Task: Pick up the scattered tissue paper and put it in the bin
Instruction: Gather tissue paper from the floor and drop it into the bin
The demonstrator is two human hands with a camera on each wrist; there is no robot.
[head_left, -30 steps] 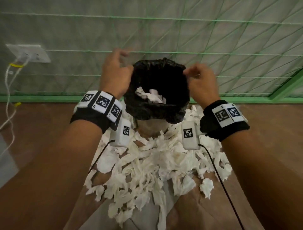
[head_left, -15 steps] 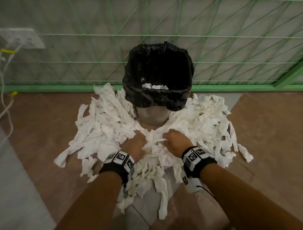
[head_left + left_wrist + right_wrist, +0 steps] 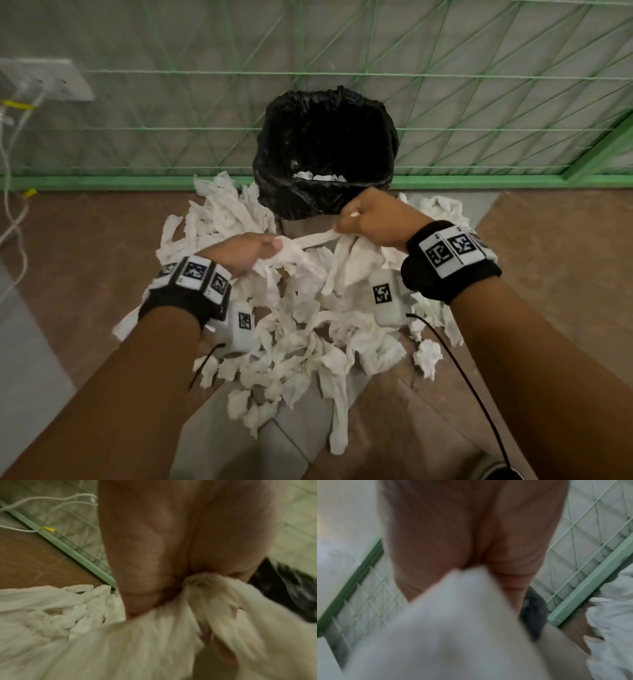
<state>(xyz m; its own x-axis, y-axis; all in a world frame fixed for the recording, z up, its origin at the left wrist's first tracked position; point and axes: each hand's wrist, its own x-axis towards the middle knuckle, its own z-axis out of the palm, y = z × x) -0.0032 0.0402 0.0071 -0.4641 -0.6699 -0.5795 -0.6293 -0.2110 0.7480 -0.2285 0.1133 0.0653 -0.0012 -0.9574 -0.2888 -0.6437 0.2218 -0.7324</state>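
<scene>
Lifting a double handful of tissue toward the bin

My left hand (image 3: 245, 251) and right hand (image 3: 371, 219) are each clenched round a bunch of tissue paper (image 3: 308, 329), one strip stretched between them. The bin (image 3: 325, 154) stands just beyond my knuckles; most paper lies beneath and behind my wrists. Next, I reckon, I carry both fistfuls over its rim and let go.

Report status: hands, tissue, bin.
Left hand and right hand both grip tissue paper. Most scattered on floor. Bin open ahead, unobstructed.
</scene>
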